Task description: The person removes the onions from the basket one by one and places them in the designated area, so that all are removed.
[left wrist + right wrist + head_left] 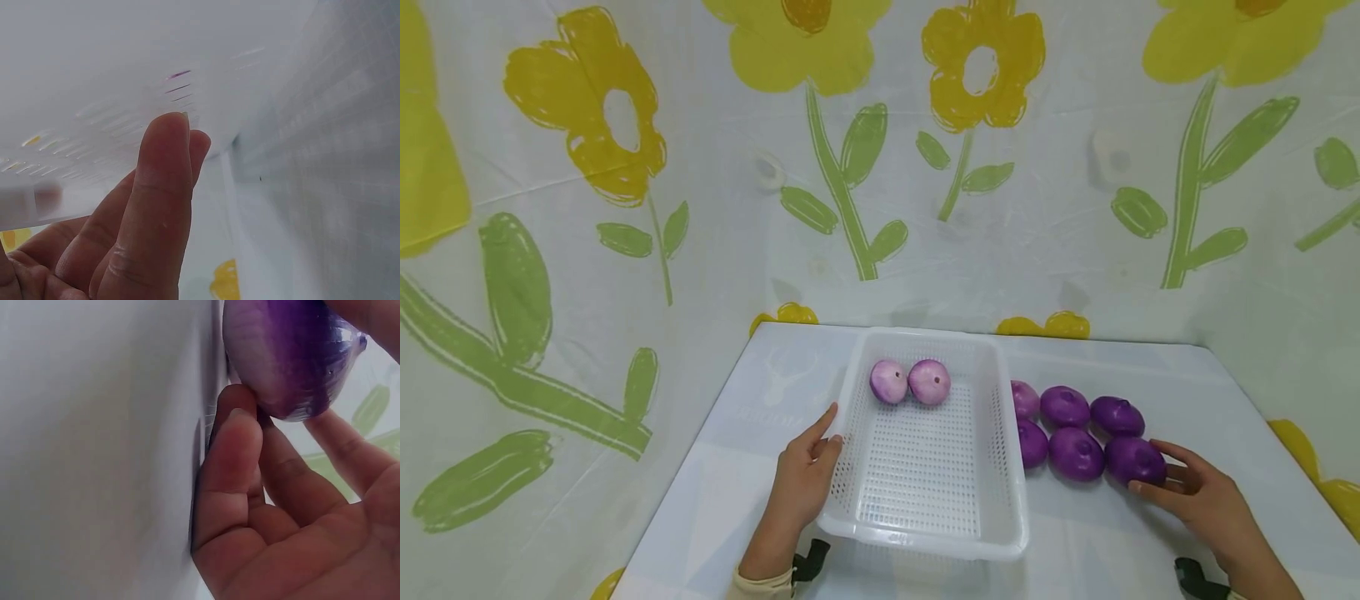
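Inside one basket [925, 540], two pale onions [929, 382], six onions [1076, 457] alongside, right fingers [1162, 496] gripping one, left fingers [814, 430] loose against basket.

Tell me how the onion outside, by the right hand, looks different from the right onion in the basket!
The outside onion shows dark purple; the basket onion, pale pinkish purple. The outside onion shows its pointed tip; the basket onion, a small brown spot. The right hand holds the outside onion; no hand touches the basket onion. Both are roundish.
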Demonstrator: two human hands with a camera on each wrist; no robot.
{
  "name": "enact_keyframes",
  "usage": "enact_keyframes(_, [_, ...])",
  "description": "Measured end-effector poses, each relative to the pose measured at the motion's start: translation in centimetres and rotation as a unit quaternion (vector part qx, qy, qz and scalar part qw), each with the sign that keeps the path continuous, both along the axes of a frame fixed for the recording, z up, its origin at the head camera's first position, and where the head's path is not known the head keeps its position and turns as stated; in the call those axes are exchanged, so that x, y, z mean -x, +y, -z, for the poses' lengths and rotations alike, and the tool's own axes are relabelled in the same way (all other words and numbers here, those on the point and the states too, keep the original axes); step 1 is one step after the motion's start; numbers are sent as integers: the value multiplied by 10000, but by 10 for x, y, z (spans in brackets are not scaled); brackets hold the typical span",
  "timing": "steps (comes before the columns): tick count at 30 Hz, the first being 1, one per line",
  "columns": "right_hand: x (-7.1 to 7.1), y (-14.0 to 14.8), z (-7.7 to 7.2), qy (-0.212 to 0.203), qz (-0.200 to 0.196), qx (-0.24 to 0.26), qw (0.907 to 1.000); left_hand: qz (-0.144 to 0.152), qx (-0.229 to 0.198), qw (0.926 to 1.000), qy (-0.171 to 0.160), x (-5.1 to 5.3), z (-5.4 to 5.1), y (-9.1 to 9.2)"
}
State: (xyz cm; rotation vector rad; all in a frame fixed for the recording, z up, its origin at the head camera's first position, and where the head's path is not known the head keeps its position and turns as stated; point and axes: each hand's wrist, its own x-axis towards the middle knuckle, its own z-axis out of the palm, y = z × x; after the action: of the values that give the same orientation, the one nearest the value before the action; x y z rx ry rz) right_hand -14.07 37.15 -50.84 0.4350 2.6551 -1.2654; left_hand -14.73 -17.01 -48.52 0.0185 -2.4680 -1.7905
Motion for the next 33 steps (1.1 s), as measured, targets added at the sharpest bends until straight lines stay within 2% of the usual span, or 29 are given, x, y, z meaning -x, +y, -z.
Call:
enact_keyframes(9, [2,-2,4,-45,-119,-303,9995,1,-3,10000,-44,0,0,-1])
enact_keyframes(16, [0,-3,6,-162,-143,-249,9995,72,-22,10000,-37,-1,0,-2])
enact_keyframes(33, [3,-1,5,-127,-156,-359,9992,-6,63,10000,-72,3,3,0])
